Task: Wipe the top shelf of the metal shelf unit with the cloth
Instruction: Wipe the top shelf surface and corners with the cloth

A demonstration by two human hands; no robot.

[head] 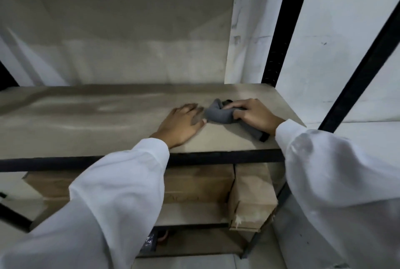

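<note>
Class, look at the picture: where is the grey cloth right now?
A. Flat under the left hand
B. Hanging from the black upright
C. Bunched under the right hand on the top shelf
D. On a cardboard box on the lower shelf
C: the cloth is bunched in the grip of the right hand on the top shelf, while the left hand lies flat beside it.

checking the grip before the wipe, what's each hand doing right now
Left hand: open, flat on the top shelf, holding nothing.
Right hand: closed on the grey cloth.
</note>
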